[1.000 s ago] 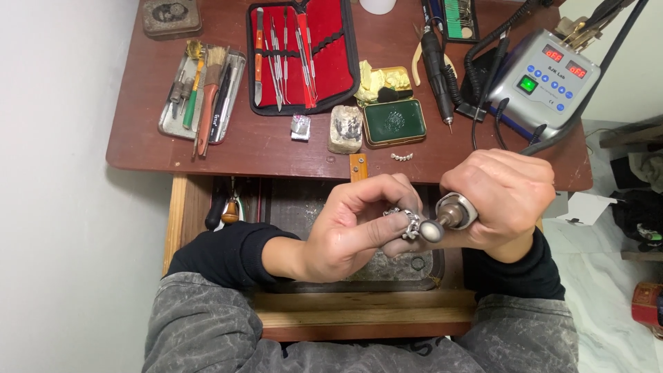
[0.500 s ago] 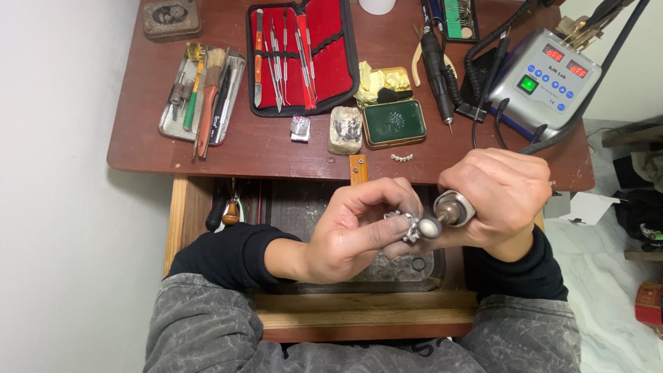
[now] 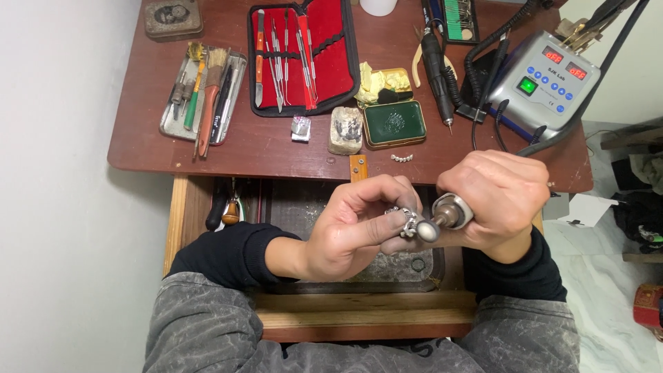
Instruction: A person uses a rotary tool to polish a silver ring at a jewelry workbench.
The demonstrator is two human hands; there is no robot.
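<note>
- Far left on the brown table (image 3: pixel 276 148), a metal tray (image 3: pixel 173 117) holds brushes and pens; their tips overlap, so they're hard to count.
- Above it sits a small dark tin (image 3: pixel 173 17), cut off by the top edge.
- Next along, an open red tool case (image 3: pixel 304 55) shows slim steel instruments in loops; its upper end runs out of view.
- Below the table edge, an open drawer (image 3: pixel 304 200) is mostly hidden behind the arms; its contents are dim.
- Left hand (image 3: pixel 352 231): fingers and thumb pinched shut on a small silver ring (image 3: pixel 404 220), held over the drawer, just in front of the table edge. The ring's detail is too small to make out.
- Touching the ring is the rounded tip of a rotary handpiece (image 3: pixel 449 214).
- Right hand (image 3: pixel 501 200): closed in a full fist around that handpiece; its body is buried in the palm.
- Behind the hands, a green tin (image 3: pixel 394 124) and a tiny row of pale pieces (image 3: pixel 402 158) lie on the table.
- Far right, a grey control box (image 3: pixel 545 83) with lit displays, cables trailing out of view.
</note>
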